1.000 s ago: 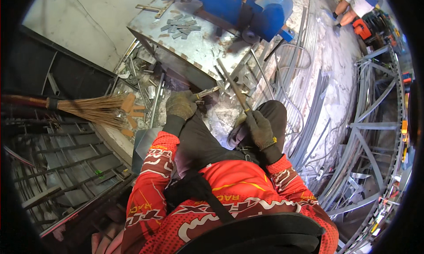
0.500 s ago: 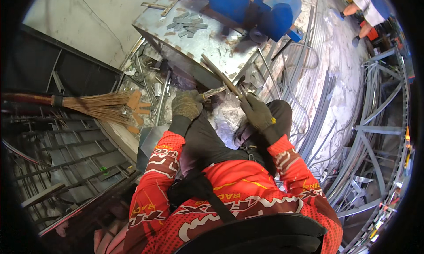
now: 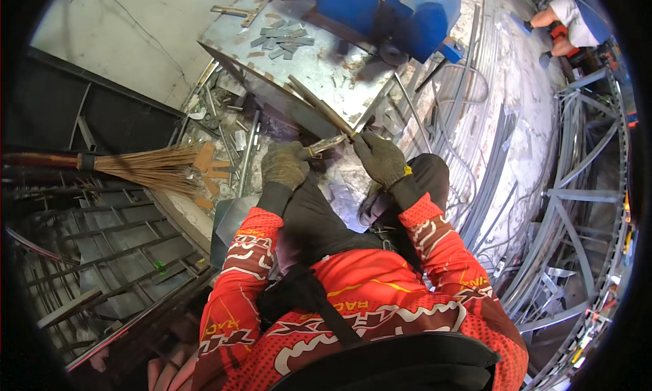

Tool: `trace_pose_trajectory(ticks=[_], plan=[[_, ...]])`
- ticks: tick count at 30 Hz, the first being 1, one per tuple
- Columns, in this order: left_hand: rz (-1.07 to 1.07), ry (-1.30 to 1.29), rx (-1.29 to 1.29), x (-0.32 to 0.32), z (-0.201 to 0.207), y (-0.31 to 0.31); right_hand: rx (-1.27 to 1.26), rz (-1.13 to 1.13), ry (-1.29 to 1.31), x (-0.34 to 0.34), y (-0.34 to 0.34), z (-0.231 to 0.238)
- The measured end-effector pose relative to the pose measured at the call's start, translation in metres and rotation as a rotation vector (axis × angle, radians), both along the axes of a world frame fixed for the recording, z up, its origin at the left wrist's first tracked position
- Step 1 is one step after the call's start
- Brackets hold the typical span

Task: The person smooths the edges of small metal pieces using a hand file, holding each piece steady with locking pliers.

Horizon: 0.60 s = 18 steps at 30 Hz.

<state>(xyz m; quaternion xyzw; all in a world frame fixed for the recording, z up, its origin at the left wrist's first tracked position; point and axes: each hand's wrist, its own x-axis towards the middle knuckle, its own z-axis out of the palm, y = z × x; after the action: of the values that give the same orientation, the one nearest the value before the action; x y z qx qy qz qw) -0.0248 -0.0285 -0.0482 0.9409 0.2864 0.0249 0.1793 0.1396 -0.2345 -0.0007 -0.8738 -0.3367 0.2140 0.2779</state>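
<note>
My gloved left hand (image 3: pixel 285 165) is closed around the handles of a pair of pliers (image 3: pixel 327 145), whose metal jaws point to the right. Those jaws reach the near end of a long brownish metal bar (image 3: pixel 318 104); whether they clamp it I cannot tell. My gloved right hand (image 3: pixel 382 160) is wrapped round that same near end, and its fingers hide part of it. From there the bar slants up and left, its far end over the edge of a low metal-topped table (image 3: pixel 339 85).
Several small grey metal pieces (image 3: pixel 284 39) lie on the tabletop under a blue machine (image 3: pixel 421 21). At left rests a straw broom (image 3: pixel 146 167) beside scrap. Long metal strips (image 3: pixel 499 160) cover the floor at right, near a steel frame (image 3: pixel 587 195). Another person (image 3: pixel 567 21) is at far right.
My right hand has moved left and slightly up, closer to the pliers. The bar has shifted left with it. My left hand has barely moved.
</note>
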Motion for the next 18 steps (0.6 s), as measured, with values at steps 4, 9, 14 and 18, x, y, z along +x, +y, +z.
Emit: trace_pose_trajectory(ticks=[4, 9, 14, 18], plan=[[0.041, 0.033, -0.001, -0.007, 0.006, 0.001, -0.021, -0.057, 0.088, -0.021, -0.034, 0.009], [0.029, 0.043, 0.011, -0.005, 0.011, 0.002, 0.008, -0.116, 0.126, -0.056, -0.107, 0.004], [-0.010, 0.028, 0.087, -0.004, 0.005, 0.001, 0.084, -0.086, 0.036, -0.032, -0.042, -0.014], [0.018, -0.062, 0.025, -0.006, -0.007, 0.002, 0.103, -0.012, -0.030, -0.004, 0.004, 0.001]])
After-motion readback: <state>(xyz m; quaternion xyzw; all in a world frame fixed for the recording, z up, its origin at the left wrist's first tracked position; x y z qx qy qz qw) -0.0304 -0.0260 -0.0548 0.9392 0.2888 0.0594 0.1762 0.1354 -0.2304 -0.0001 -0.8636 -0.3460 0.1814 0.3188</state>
